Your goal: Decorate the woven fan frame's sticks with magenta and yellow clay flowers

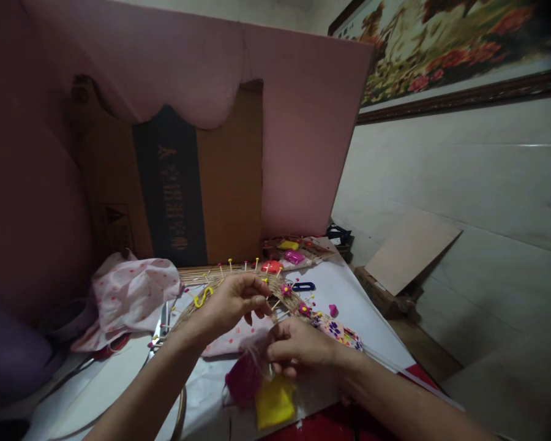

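two packets: a yellow packet (275,401) and a magenta packet (242,380) show in clear plastic (259,355), below the right hand, likely placed for short reach.
right hand (298,346): grip closed on the clear plastic above the packets; pinching the top presumably leaves the contents free below.
left hand (239,299): fingers bent close together, grip narrow, over the woven band; whether it holds anything cannot be told.
spotted cloth (229,342): lies within the band's curve, partly hidden by the hands.
woven band (292,300): arched across the tabletop (367,324) beyond the hands; two magenta flowers (305,309) sit on its right part.
pins (230,263): stand along the outer edge, coloured heads outward, probably for clearance.
red packet (272,266): just behind the band, apparently set aside.
cardboard (232,184): upright before the pink panel (307,122), likely leaned for support.
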